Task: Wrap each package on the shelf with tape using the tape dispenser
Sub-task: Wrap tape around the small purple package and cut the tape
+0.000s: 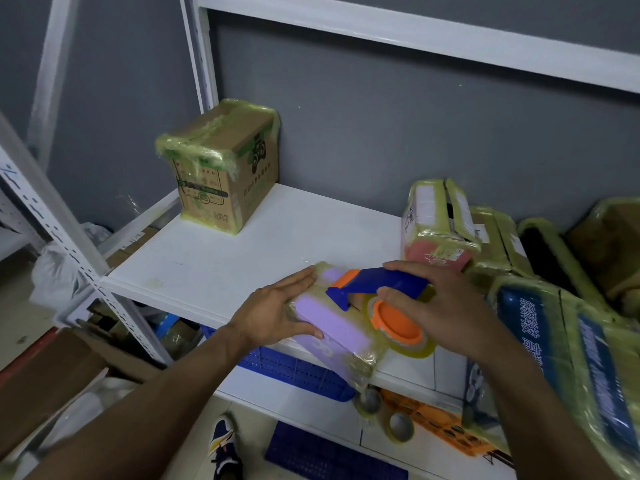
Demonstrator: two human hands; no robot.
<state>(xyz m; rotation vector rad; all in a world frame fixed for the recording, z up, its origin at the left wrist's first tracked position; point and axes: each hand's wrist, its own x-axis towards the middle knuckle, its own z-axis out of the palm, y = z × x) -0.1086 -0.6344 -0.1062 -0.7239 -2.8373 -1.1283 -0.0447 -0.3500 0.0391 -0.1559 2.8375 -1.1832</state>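
Note:
A purple package [334,329], partly wrapped in clear yellowish tape, lies at the front edge of the white shelf [214,258] and overhangs it. My left hand [280,311] holds its left end, thumb along the near side and fingers over the top. My right hand [440,306] grips the blue and orange tape dispenser [377,299], which rests on top of the package with its tape roll at the near right.
A taped cardboard box [221,168] stands at the back left of the shelf. Several taped packages [446,226] crowd the right side, including a blue one [568,348]. Below are blue crates [294,368], spare tape rolls [398,424] and a white upright [79,258] at left.

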